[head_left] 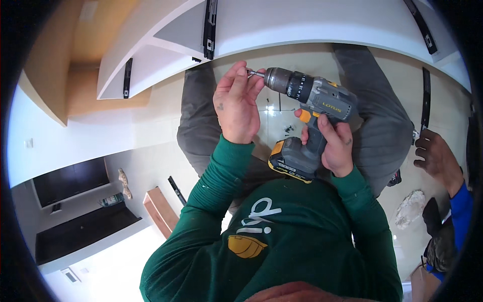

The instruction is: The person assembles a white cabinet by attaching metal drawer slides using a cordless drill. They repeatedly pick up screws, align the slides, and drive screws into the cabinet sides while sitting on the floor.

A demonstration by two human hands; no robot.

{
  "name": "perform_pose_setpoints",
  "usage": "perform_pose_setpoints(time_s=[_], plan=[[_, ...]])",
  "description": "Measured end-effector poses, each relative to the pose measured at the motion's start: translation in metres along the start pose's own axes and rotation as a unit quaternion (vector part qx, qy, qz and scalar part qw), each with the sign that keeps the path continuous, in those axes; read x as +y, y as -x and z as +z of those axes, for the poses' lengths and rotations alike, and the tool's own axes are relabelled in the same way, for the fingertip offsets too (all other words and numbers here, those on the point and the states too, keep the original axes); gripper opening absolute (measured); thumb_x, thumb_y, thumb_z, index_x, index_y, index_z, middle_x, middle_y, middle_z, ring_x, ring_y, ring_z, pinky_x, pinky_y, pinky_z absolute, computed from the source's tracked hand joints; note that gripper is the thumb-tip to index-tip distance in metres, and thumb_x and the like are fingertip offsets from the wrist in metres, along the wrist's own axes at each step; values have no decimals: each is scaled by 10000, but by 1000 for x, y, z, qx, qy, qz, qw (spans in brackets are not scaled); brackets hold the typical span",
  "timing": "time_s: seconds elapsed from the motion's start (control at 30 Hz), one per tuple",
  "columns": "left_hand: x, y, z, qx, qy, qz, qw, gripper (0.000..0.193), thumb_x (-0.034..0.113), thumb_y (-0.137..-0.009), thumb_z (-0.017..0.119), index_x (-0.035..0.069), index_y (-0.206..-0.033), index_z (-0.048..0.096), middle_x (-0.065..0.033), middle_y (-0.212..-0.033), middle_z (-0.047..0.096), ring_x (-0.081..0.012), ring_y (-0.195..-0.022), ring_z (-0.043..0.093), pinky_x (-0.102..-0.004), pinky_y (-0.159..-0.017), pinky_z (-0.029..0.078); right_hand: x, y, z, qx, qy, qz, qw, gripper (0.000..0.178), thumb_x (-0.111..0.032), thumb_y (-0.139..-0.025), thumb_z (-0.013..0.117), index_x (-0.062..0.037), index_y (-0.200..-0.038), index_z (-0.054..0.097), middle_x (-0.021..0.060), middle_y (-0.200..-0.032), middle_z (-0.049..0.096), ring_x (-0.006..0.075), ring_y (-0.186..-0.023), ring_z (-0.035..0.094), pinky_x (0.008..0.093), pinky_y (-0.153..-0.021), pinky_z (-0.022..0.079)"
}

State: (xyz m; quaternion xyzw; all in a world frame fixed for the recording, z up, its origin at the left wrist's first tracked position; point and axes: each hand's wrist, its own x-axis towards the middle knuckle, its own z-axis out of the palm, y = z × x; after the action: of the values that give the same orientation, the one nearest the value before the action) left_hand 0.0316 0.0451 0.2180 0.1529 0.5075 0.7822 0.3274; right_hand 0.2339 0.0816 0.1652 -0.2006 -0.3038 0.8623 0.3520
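A grey and black cordless drill point(322, 98) lies across in front of me, its chuck toward the left and its yellow-marked battery toward my body. Around its handle is my right hand point(336, 148), closed, with the thumb by the yellow trigger. From the chuck a thin metal driver bit point(256, 74) sticks out. My left hand point(239, 103) pinches the end of that bit between thumb and fingers. Whether a screw sits at the tip is hidden by the fingers. Several small dark screws point(288, 131) lie on the tiled floor between my legs.
White cabinet panels point(302, 22) stand just ahead, with black drawer slides point(210, 30) fixed on them. Another slide point(426, 95) lies on the floor at right, near a co-worker's hand point(437, 156). A wooden drawer box point(160, 211) is at left.
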Motion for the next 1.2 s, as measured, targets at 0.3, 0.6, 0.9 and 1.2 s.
perform_pose_setpoints(time_s=[0.3,0.6,0.9,1.2], plan=[[-22,0,-20,0,118,-47,992,183,182,-1035,631,44,-1155,643,-39,-1022,670,-159,-939,667,-307,-888,541,10,9,4,-18,7,-5,1000,370,-231,-1060,571,6,-1343,543,170,-1230,675,189,-826,649,332,-718,555],[-20,-155,-9,-18,155,-93,983,136,240,-1041,622,119,-1003,671,13,-872,666,-139,-844,647,-339,-847,526,-21,-123,49,27,43,42,998,380,-341,-1068,551,-15,-1250,620,100,-1075,738,167,-695,661,337,-646,571],[-59,-388,-48,-81,140,-85,983,219,182,-1066,503,37,-1181,620,-104,-1124,659,-290,-1147,605,-428,-1057,496,-36,-299,43,-43,-75,81,993,272,-294,-1065,544,-42,-997,620,96,-776,650,243,-598,613,397,-566,546],[-59,-404,-59,-135,114,-129,976,327,226,-1072,486,-18,-1267,581,-172,-1227,643,-329,-1216,588,-456,-1059,506,-10,-384,36,4,-123,92,988,199,-214,-1032,556,-24,-1042,614,148,-859,714,300,-682,712,483,-679,627]])
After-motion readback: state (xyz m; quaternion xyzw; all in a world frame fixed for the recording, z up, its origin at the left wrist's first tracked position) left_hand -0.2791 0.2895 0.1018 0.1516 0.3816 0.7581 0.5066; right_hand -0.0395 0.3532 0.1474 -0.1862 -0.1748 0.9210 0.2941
